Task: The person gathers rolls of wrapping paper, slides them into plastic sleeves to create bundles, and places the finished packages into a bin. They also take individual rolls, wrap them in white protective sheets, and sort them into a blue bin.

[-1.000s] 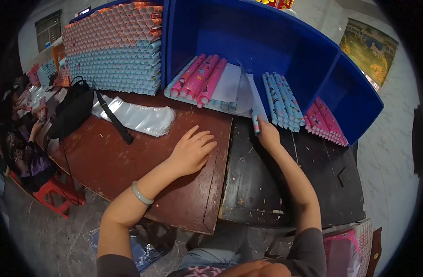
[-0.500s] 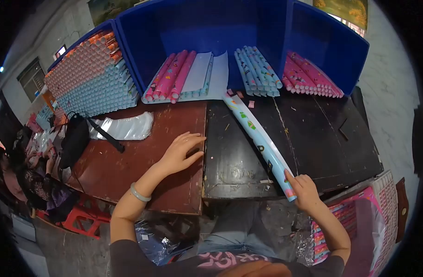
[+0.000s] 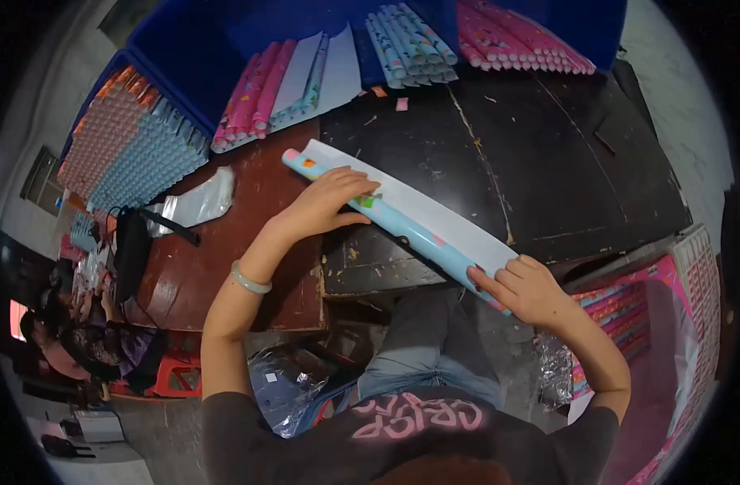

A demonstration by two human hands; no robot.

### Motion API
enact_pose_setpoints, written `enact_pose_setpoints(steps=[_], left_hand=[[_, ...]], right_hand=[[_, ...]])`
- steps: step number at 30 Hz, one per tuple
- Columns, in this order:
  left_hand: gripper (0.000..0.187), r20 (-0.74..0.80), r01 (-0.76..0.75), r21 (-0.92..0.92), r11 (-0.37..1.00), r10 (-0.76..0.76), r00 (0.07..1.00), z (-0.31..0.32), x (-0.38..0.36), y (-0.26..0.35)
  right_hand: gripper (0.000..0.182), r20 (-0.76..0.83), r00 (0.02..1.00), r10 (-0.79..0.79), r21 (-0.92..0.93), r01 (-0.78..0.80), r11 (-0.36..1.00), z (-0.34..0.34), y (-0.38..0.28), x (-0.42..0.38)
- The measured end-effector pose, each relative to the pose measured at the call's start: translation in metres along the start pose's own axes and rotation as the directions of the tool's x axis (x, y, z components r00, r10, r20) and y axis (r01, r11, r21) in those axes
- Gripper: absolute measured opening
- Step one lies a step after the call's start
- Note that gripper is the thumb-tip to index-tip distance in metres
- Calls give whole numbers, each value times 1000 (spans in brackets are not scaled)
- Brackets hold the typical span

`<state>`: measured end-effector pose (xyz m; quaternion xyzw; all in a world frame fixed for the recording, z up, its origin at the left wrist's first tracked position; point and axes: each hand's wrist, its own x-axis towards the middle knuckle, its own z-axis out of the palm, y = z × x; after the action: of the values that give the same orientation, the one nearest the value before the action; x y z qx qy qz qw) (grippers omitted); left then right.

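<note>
A light-blue roll of patterned wrapping paper (image 3: 418, 239) lies slantwise over the dark table, its near end sticking out past the front edge. Along its far side a strip of the paper's white back is unrolled. My left hand (image 3: 329, 200) is laid over the upper part of the roll, thumb on the near side and fingers across the top. At the lower end my right hand (image 3: 530, 291) grips the roll and the loose paper edge, index finger stretched along it.
Behind stand blue bins (image 3: 289, 20) with pink rolls (image 3: 523, 36) and blue rolls (image 3: 410, 44). A tall stack of rolls (image 3: 135, 133) is at left, near clear plastic bags (image 3: 204, 202) and a black bag (image 3: 131, 255). Another person (image 3: 87, 339) sits far left. Packed rolls (image 3: 620, 323) stand at right.
The roll has swung to a flatter slant and come nearer, showing more white back. My left hand has gone from above the brown table onto the roll. The view has tilted down.
</note>
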<state>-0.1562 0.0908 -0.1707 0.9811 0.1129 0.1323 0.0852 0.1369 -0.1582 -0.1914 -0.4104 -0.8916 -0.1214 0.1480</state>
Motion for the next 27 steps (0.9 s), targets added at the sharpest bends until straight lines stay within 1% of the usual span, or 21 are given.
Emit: enact_pose_setpoints(steps=[1, 3, 4, 5, 6, 7, 8, 9, 10, 11, 12, 13, 15, 16, 17, 18, 20, 22, 23, 26, 27], left_hand=[[47, 26, -29, -107, 994, 32, 999, 1, 3, -2], [43, 58, -7, -126, 992, 14, 998, -4, 5, 4], [47, 101, 45, -175, 984, -27, 995, -5, 5, 2], [47, 112, 35, -181, 983, -15, 994, -6, 5, 2], [47, 126, 76, -186, 980, -53, 991, -7, 3, 4], [47, 141, 116, -191, 975, -89, 986, -8, 3, 6], [46, 120, 87, -203, 975, -64, 991, -8, 3, 5], [46, 130, 75, -214, 974, -48, 990, -8, 5, 7], [43, 112, 56, -183, 981, -35, 993, -9, 7, 11], [40, 92, 36, -152, 988, -23, 996, -12, 9, 15], [43, 88, 31, -147, 989, -18, 996, -14, 10, 19], [46, 98, 46, -120, 992, -34, 995, -14, 8, 19], [53, 135, 81, -77, 994, -71, 988, -14, 7, 19], [54, 104, 89, -102, 991, -78, 991, -10, 4, 15], [56, 112, 73, -68, 995, -65, 992, -10, 5, 15], [57, 138, 111, -25, 993, -107, 985, -9, 3, 14], [60, 110, 70, -36, 997, -66, 992, -6, 2, 11], [62, 82, 43, -68, 997, -38, 996, 0, -2, 2], [62, 63, 44, -96, 994, -38, 997, 1, -3, 1], [62, 94, 68, -114, 991, -58, 994, 2, -6, 0], [62, 90, 97, -120, 988, -86, 992, 2, -8, -1]], right_hand=[[56, -18, 1000, -10, -30, 9, 999, -1, 1, 0], [55, -12, 1000, 13, -22, -13, 1000, 0, 4, -3], [55, -15, 1000, 0, -22, 0, 1000, 0, 6, -4], [52, -86, 996, 30, 23, -28, 999, 6, 7, -5], [52, -84, 995, 47, 26, -45, 999, 4, 7, -6], [51, -58, 993, 107, 55, -104, 993, 0, 6, -6], [50, -29, 985, 168, 82, -165, 983, -2, 5, -8], [44, -73, 968, 240, 178, -224, 958, 1, 4, -11], [44, -66, 964, 259, 175, -244, 954, 5, 3, -15], [41, -141, 932, 335, 294, -284, 913, 10, 1, -17], [38, -206, 886, 417, 409, -309, 859, 14, -1, -20], [33, -195, 860, 472, 476, -337, 812, 16, -3, -22], [29, -256, 827, 501, 501, -330, 800, 24, -8, -22], [25, -233, 822, 519, 555, -326, 766, 25, -9, -23], [22, -218, 807, 548, 600, -333, 728, 24, -12, -20], [20, -203, 788, 582, 642, -341, 686, 25, -15, -16], [23, -199, 796, 571, 627, -344, 699, 32, -17, -16], [21, -229, 769, 597, 616, -360, 701, 36, -24, -15], [19, -220, 762, 610, 618, -375, 691, 36, -25, -15], [19, -222, 736, 640, 602, -412, 684, 36, -32, -14], [20, -287, 717, 636, 587, -393, 708, 37, -34, -13]])
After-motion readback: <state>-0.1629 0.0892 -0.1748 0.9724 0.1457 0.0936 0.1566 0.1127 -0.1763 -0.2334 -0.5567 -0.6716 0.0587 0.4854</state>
